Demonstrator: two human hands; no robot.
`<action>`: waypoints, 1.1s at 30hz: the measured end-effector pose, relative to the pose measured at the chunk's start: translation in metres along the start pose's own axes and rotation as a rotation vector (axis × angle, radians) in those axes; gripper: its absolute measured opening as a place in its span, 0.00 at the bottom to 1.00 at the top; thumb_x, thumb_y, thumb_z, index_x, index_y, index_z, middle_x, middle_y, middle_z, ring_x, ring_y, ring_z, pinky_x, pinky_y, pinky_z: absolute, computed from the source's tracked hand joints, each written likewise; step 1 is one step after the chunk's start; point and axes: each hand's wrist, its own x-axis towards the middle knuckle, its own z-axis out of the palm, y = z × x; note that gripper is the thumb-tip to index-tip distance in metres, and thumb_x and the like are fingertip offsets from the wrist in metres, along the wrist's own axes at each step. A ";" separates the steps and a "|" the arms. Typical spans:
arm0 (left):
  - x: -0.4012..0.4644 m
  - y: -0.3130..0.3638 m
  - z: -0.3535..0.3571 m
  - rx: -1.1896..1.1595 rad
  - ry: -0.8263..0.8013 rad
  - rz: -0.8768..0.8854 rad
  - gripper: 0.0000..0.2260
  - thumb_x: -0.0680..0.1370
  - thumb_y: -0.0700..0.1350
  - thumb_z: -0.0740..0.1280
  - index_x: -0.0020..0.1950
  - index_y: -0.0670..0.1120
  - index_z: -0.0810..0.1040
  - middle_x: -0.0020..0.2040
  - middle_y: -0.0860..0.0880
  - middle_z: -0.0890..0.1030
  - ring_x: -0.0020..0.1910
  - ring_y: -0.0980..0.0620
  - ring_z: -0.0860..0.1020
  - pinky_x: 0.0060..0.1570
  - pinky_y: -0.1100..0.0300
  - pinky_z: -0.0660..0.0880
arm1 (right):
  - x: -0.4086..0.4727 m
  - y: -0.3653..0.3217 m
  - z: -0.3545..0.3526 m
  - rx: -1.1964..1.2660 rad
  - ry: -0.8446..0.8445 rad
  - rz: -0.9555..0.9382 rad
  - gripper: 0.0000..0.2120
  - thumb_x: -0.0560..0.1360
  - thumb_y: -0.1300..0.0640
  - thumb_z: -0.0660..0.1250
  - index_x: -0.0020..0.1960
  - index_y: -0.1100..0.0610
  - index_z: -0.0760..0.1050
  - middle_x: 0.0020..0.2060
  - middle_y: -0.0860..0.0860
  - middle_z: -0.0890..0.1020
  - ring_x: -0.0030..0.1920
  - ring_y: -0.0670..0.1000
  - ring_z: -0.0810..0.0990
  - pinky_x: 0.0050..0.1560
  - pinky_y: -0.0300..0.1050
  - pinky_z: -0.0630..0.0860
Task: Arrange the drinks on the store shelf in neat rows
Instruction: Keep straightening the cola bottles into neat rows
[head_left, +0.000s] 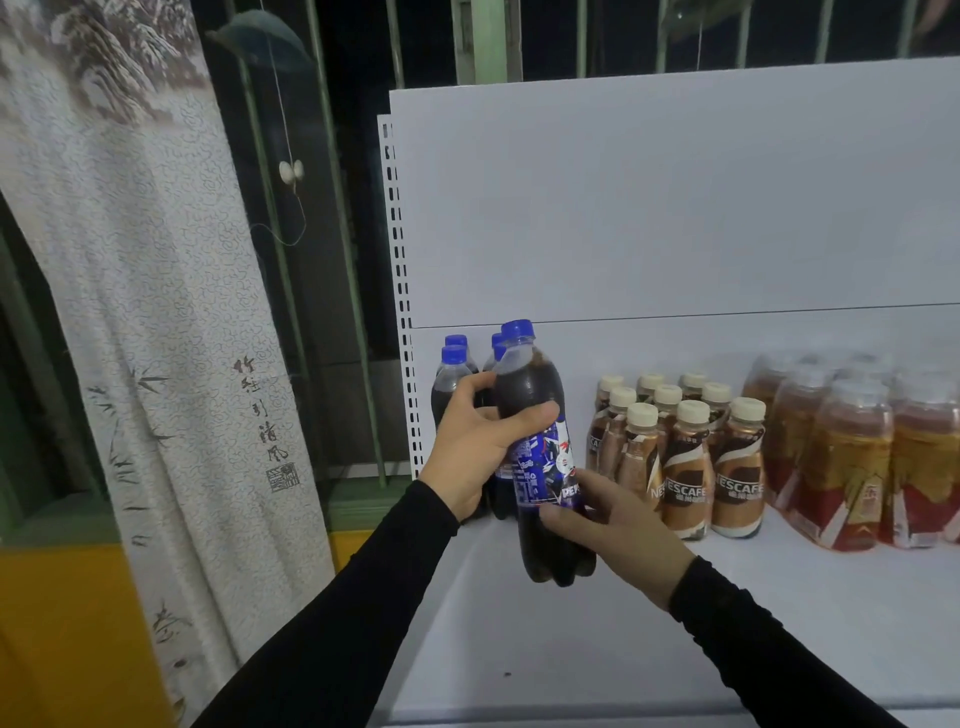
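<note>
A Pepsi bottle (535, 395) with a blue cap and blue label is held slightly tilted just above the white shelf (779, 623). My left hand (478, 441) grips its upper body, thumb across the front. My right hand (618, 530) holds its lower part from the right. Behind it, at the shelf's left end, stand several more Pepsi bottles (451, 379), partly hidden by my left hand. To the right stand several Nescafe coffee bottles (685, 467) in rows, then several amber tea bottles (852, 457) with red and gold labels.
The shelf's white back panel (675, 208) rises behind the drinks, with a perforated upright (400, 291) at its left edge. A patterned curtain (145, 291) hangs to the left over a yellow wall. Bare shelf surface lies in front of the drinks.
</note>
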 end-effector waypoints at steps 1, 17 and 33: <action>0.000 0.000 0.001 0.022 0.004 0.014 0.29 0.71 0.41 0.78 0.68 0.48 0.69 0.50 0.46 0.85 0.45 0.49 0.86 0.45 0.56 0.82 | 0.000 0.001 0.000 -0.015 0.030 -0.009 0.22 0.65 0.43 0.72 0.57 0.47 0.75 0.54 0.47 0.82 0.47 0.41 0.83 0.45 0.43 0.82; -0.001 0.007 -0.009 0.086 -0.094 0.089 0.31 0.74 0.40 0.75 0.68 0.64 0.65 0.58 0.45 0.82 0.51 0.47 0.85 0.52 0.48 0.83 | 0.000 -0.014 0.002 0.049 -0.034 -0.098 0.16 0.71 0.47 0.67 0.57 0.50 0.77 0.48 0.48 0.85 0.52 0.60 0.81 0.56 0.71 0.73; -0.001 0.035 -0.078 -0.251 0.223 -0.159 0.17 0.78 0.45 0.70 0.64 0.40 0.76 0.38 0.46 0.85 0.32 0.52 0.83 0.27 0.58 0.79 | 0.021 -0.048 0.030 -0.329 -0.278 -0.464 0.50 0.65 0.60 0.82 0.75 0.39 0.55 0.68 0.36 0.69 0.65 0.36 0.73 0.60 0.33 0.74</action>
